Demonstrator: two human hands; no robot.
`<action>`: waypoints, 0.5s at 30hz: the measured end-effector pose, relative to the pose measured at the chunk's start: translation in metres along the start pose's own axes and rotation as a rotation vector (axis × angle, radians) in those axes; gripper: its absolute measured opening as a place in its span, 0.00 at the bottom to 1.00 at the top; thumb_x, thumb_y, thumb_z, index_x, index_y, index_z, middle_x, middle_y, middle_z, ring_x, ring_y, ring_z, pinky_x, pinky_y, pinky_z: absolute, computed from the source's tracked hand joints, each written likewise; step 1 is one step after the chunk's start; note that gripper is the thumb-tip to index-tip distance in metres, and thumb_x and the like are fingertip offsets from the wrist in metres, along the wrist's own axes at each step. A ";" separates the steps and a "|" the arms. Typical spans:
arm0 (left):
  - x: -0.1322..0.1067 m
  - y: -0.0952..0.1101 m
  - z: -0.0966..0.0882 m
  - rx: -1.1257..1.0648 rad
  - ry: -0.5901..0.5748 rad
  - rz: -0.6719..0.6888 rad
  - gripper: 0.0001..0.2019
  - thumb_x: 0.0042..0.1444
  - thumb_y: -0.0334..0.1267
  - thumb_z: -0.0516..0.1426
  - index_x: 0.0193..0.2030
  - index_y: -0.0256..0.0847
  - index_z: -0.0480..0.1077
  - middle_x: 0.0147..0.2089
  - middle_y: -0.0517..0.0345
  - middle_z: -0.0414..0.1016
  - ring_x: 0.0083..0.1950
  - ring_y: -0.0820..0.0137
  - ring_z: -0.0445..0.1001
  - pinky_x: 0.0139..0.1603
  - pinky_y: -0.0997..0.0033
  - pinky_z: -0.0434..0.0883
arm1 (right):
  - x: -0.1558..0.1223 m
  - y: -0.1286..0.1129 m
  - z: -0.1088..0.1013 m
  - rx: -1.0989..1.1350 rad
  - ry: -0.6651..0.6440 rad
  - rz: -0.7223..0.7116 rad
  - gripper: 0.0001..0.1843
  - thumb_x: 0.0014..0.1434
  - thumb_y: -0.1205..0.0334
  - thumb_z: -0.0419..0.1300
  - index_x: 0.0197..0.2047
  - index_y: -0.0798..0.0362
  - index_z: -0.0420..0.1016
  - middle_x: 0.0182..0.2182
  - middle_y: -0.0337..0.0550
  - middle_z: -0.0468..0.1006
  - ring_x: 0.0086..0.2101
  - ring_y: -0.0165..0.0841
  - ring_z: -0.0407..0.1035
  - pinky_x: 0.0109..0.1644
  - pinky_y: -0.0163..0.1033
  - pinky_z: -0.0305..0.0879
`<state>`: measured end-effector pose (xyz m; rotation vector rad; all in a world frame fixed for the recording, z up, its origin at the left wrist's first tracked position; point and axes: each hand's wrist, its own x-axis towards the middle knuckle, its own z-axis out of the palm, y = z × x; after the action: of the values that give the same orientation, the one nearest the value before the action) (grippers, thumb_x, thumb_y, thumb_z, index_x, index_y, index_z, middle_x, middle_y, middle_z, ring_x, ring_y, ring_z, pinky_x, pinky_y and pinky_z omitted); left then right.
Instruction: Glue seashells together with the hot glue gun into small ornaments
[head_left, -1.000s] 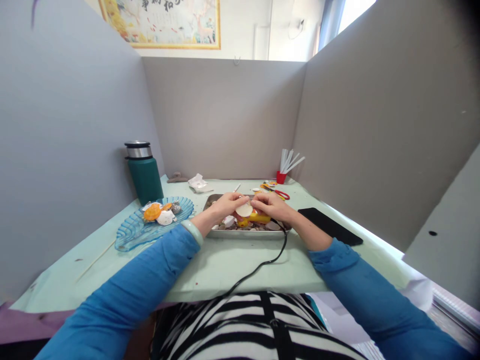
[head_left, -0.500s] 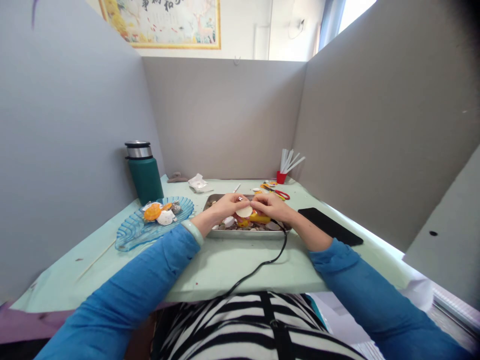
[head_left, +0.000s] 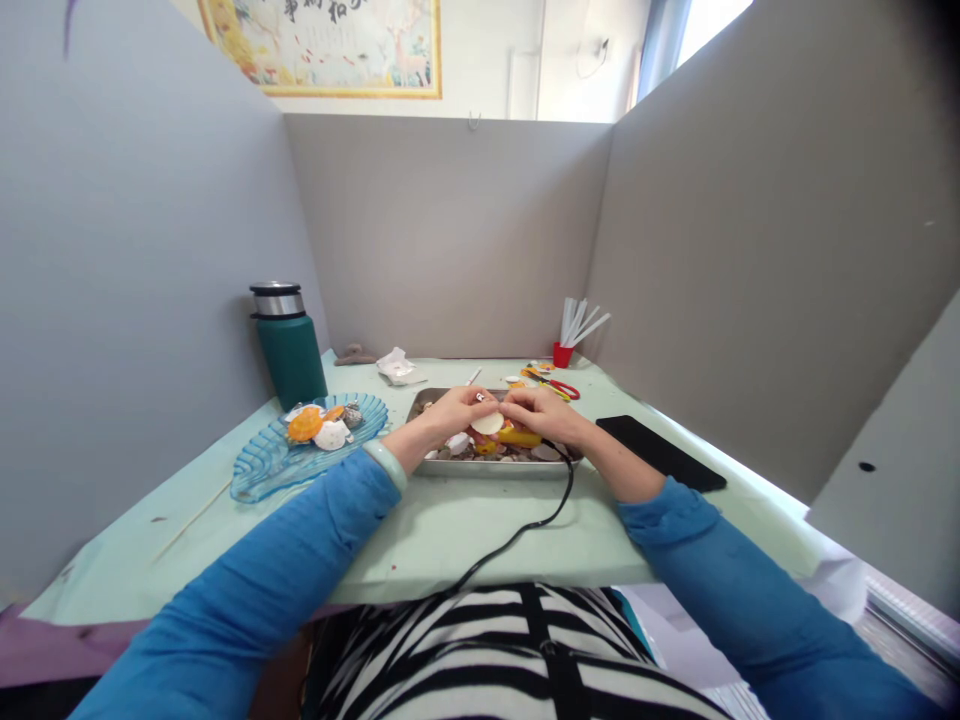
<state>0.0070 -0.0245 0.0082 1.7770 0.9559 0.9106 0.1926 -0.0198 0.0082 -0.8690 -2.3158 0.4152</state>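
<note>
Over a metal tray [head_left: 491, 468] my two hands meet. My left hand [head_left: 457, 410] is closed around a pale round disc [head_left: 487, 424], with a small white piece [head_left: 480, 397] at its fingertips. The fingers of my right hand [head_left: 544, 412] are pinched at the disc's upper right edge; what exactly they grip is too small to make out. Beneath them in the tray lie several shells or stones and a yellow tool [head_left: 519, 437], from which a black cord [head_left: 536, 523] runs down to the table edge.
On the left a blue glass dish [head_left: 266, 470] holds orange and white pieces, with a green bottle [head_left: 291, 355] behind it. A thin stick [head_left: 193, 520] lies in front. Scissors [head_left: 562, 388], a red cup [head_left: 562, 354] of white sticks and a black slab [head_left: 660, 452] are on the right.
The pale disc has shifted very slightly in my fingers. Both hands stay in nearly the same place above the tray.
</note>
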 end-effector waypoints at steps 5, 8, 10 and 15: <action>0.000 0.001 0.001 -0.017 0.007 -0.003 0.14 0.48 0.45 0.58 0.33 0.34 0.68 0.29 0.53 0.72 0.29 0.72 0.72 0.24 0.75 0.70 | 0.001 0.000 0.000 -0.006 0.001 -0.005 0.22 0.58 0.49 0.45 0.22 0.56 0.64 0.18 0.36 0.65 0.20 0.24 0.55 0.25 0.31 0.49; -0.001 0.002 0.002 -0.062 0.025 -0.006 0.12 0.48 0.43 0.58 0.33 0.34 0.67 0.29 0.54 0.71 0.28 0.71 0.72 0.24 0.74 0.71 | 0.001 0.001 0.000 -0.015 0.019 -0.008 0.23 0.59 0.49 0.44 0.22 0.56 0.64 0.19 0.36 0.65 0.22 0.25 0.57 0.27 0.31 0.50; -0.001 0.003 0.003 -0.089 0.048 -0.012 0.11 0.49 0.42 0.58 0.33 0.34 0.66 0.29 0.54 0.71 0.28 0.71 0.72 0.24 0.73 0.71 | 0.001 0.001 0.000 -0.034 0.034 -0.010 0.23 0.59 0.49 0.44 0.22 0.56 0.64 0.19 0.36 0.66 0.22 0.25 0.57 0.27 0.32 0.50; 0.000 0.006 0.002 -0.106 0.135 0.009 0.09 0.50 0.40 0.56 0.34 0.35 0.64 0.27 0.55 0.72 0.26 0.71 0.73 0.22 0.75 0.69 | 0.001 0.000 0.000 -0.115 0.031 -0.023 0.22 0.59 0.50 0.45 0.23 0.56 0.66 0.19 0.36 0.65 0.22 0.25 0.56 0.27 0.32 0.48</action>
<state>0.0102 -0.0272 0.0127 1.6488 0.9671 1.0779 0.1921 -0.0187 0.0090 -0.8958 -2.3371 0.2590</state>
